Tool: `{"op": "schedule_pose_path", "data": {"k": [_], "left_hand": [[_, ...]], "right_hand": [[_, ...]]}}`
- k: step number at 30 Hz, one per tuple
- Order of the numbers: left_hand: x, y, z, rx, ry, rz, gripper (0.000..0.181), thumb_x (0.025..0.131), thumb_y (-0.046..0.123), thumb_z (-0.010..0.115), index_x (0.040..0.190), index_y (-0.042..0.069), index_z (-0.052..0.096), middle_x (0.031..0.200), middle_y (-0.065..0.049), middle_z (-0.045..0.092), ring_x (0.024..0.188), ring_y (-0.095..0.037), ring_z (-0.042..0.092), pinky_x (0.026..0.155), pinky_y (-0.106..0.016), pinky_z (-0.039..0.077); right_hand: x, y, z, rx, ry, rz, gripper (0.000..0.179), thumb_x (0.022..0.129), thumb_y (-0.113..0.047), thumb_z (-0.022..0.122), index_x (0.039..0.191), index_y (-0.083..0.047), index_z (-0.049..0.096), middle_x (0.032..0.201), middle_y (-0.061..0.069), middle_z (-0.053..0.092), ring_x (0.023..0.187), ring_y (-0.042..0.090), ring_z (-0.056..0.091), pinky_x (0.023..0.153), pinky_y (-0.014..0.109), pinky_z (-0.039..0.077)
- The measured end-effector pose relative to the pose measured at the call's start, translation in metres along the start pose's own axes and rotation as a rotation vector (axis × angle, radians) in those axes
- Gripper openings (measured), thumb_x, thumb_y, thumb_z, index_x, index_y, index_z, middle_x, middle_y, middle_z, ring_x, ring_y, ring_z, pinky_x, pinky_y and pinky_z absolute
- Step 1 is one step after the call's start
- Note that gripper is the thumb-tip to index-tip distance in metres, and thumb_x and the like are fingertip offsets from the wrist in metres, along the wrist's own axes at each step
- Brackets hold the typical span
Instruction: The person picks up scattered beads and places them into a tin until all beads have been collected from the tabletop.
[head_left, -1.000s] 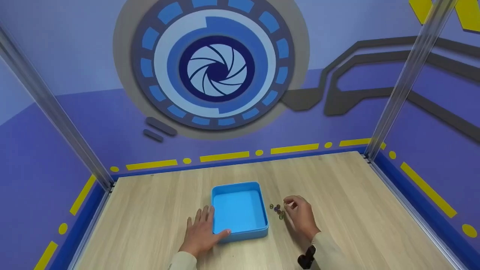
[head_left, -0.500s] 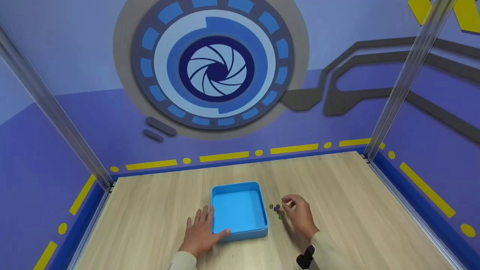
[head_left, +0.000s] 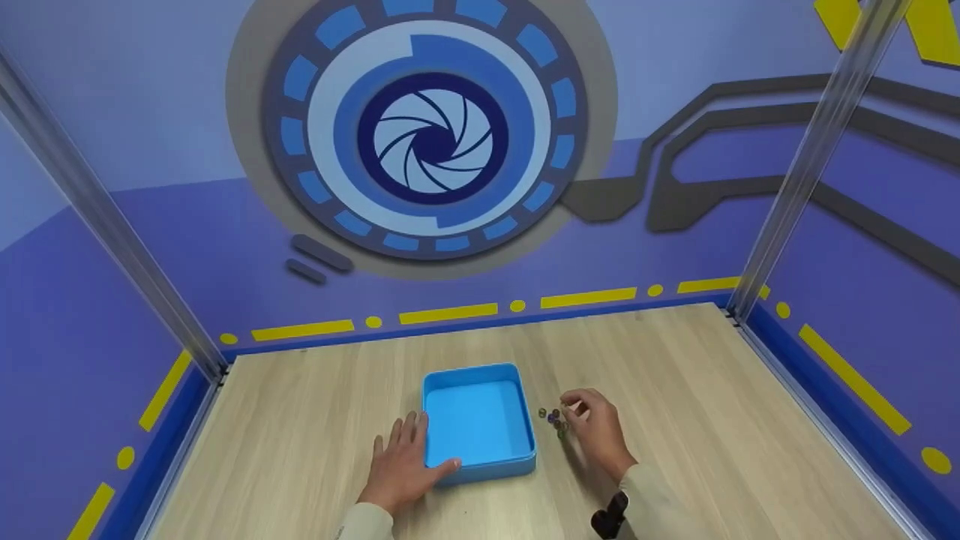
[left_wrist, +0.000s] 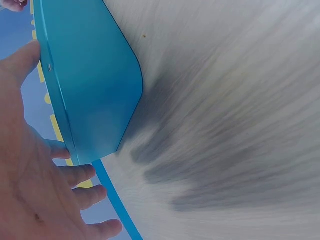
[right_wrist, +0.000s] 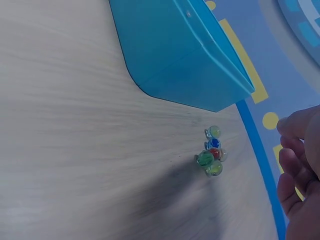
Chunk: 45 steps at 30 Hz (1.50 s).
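Observation:
My left hand rests against the left side of a square light-blue box, thumb at the near rim and fingers along the side. In the left wrist view its fingers spread past the box's corner. Several glass marbles lie clustered on the table to the right of the box. The right wrist view shows a green marble, a blue marble and others close together. My right hand hovers just right of them with curled fingers, thumb near index finger; I cannot tell whether it pinches a marble.
The box stands open at the top on a pale wood table, its bare floor showing. Blue-purple printed wall panels enclose the table's back and sides, with metal posts at the back corners. A dark device sits at the right wrist.
My right hand has drifted slightly left, nearer the marbles, its fingers keeping their curl. The left hand, box and marbles look the same.

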<state>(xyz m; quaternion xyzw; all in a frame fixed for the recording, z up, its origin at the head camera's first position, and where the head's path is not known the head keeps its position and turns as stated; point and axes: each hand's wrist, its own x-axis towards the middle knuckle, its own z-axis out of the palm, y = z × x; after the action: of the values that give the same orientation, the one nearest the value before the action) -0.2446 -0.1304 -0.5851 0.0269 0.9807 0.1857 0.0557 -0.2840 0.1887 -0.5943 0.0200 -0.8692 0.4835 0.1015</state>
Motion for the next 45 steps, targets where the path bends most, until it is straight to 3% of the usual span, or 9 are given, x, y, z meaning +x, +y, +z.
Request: {"op": "schedule_pose_path", "data": {"k": [30,45], "left_hand": [[0.000,-0.001,0.001,-0.027,-0.012,0.005,0.107,0.077,0.075,0.058,0.152,0.006,0.027,0.157,-0.020,0.029,0.145,-0.045,0.023,0.111,-0.071,0.014],[0.002,0.000,0.001,-0.040,-0.033,-0.017,0.109,0.075,0.076,0.058,0.153,0.007,0.025,0.158,-0.019,0.027,0.146,-0.044,0.022,0.111,-0.070,0.014]], "right_hand": [[-0.001,-0.008,0.006,0.033,-0.025,-0.004,0.018,0.090,-0.005,0.065,0.101,-0.019,0.067,0.100,-0.003,0.063,0.086,0.012,0.056,0.068,0.018,0.044],[-0.001,-0.012,0.010,0.048,-0.039,-0.010,0.017,0.091,-0.004,0.064,0.101,-0.017,0.067,0.099,0.001,0.062,0.082,0.013,0.057,0.061,0.019,0.046]]}}
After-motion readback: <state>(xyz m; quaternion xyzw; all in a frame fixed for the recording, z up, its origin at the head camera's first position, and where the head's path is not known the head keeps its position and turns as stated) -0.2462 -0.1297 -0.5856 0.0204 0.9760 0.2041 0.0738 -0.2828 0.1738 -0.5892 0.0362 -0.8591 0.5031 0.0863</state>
